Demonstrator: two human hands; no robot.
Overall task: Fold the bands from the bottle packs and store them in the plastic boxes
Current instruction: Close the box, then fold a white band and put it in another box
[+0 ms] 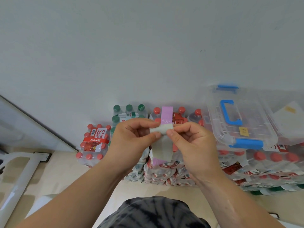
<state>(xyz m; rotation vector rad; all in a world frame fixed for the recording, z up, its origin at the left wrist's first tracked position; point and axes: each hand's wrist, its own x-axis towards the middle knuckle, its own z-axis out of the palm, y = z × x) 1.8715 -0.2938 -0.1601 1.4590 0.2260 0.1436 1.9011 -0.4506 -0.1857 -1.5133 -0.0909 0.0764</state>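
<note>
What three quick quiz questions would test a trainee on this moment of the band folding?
1. True or false: both the left hand and the right hand grip the band.
2. What colour is the handle on the plastic box? A red, B blue, C green.
3. What weight is printed on the band?

Key: 1 true; 2 B; 3 10 LB.

Bare forearms, no sleeves; dark grey garment [153, 213] with black tie-dye streaks
</note>
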